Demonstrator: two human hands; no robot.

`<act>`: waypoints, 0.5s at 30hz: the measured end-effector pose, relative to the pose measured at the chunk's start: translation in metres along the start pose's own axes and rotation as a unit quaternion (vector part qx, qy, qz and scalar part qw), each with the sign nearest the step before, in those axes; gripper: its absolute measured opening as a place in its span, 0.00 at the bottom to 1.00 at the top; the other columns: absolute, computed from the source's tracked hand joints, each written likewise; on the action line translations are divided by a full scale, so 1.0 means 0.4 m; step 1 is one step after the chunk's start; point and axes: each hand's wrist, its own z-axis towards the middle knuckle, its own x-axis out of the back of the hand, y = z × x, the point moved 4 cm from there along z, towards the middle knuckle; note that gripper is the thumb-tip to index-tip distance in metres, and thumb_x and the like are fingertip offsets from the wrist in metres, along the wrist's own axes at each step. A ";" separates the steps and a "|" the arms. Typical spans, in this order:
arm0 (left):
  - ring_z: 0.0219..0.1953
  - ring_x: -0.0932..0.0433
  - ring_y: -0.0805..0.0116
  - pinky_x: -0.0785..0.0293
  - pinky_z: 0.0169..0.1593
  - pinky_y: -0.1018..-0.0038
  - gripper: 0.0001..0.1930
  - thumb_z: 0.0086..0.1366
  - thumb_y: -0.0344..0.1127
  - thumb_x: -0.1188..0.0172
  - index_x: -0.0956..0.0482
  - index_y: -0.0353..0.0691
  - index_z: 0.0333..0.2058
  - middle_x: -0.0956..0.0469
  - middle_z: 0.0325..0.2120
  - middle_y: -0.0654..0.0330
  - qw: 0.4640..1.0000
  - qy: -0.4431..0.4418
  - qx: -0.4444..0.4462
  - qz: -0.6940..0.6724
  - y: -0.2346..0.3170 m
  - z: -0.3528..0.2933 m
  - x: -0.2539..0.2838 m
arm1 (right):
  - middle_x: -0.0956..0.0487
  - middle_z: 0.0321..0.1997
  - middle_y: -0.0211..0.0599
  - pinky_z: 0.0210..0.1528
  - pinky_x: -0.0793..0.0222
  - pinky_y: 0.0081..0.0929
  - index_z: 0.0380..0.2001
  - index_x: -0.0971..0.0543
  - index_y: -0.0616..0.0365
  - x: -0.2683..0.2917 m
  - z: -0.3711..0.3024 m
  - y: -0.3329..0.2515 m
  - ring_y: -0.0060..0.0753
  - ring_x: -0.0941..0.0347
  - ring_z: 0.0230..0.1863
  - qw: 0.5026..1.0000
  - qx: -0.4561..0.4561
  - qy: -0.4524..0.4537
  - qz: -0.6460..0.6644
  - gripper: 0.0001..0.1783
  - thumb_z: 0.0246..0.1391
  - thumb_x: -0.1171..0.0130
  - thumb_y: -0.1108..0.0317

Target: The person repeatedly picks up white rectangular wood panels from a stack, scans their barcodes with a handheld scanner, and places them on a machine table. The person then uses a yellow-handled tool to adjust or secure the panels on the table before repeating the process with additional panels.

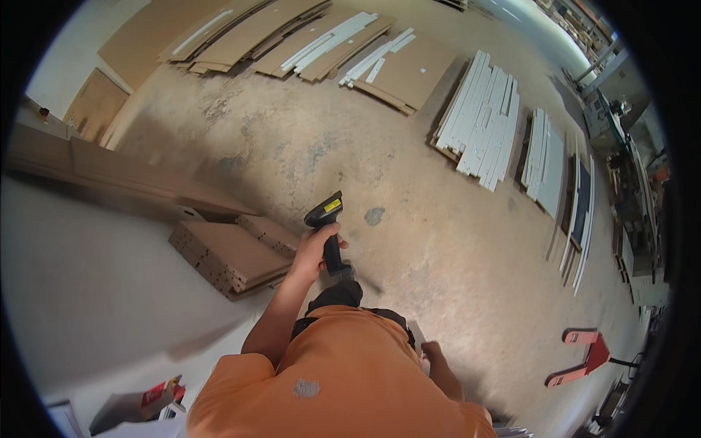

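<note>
My left hand [312, 252] is closed round the grip of a black handheld barcode scanner [332, 252] with a yellow label on its head. The scanner's head tilts up and away from me, over the concrete floor. On the left, near that hand, lies a stack of brown boards [230, 252] with small holes along their edges. Hanging low at my right side is my right hand [432, 352], partly hidden by my orange shirt. Its fingers are too obscured to show whether it holds anything.
Stacks of brown panels [241, 36] with white strips lie across the far floor. White boards [478, 120] are piled at the right, with narrower stacks [542, 160] beyond. A red pallet jack [593, 356] stands at the lower right. A white surface [95, 270] runs along my left.
</note>
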 end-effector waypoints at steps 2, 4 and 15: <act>0.13 0.28 0.80 0.42 0.12 0.81 0.17 0.61 0.49 0.34 0.20 0.40 0.33 0.16 0.25 0.54 1.000 0.008 0.015 0.020 0.091 0.089 0.005 | 0.18 0.24 0.51 0.20 0.23 0.41 0.27 0.19 0.67 -0.014 -0.026 0.025 0.44 0.19 0.20 0.997 -0.029 -0.070 -0.015 0.13 0.52 0.44 0.66; 0.12 0.30 0.80 0.42 0.12 0.81 0.16 0.63 0.49 0.35 0.21 0.41 0.32 0.16 0.25 0.55 1.000 -0.006 -0.004 0.017 0.176 0.175 0.008 | 0.18 0.24 0.50 0.20 0.23 0.41 0.27 0.19 0.66 -0.012 -0.046 -0.009 0.43 0.19 0.20 0.994 -0.076 -0.076 0.035 0.13 0.53 0.43 0.65; 0.13 0.28 0.78 0.40 0.14 0.80 0.14 0.61 0.43 0.33 0.18 0.37 0.32 0.16 0.25 0.56 0.981 0.171 -0.052 0.071 0.379 0.676 0.285 | 0.19 0.27 0.47 0.20 0.23 0.38 0.32 0.19 0.63 0.006 0.254 -0.902 0.39 0.19 0.24 0.990 -0.038 -0.119 0.064 0.12 0.56 0.41 0.63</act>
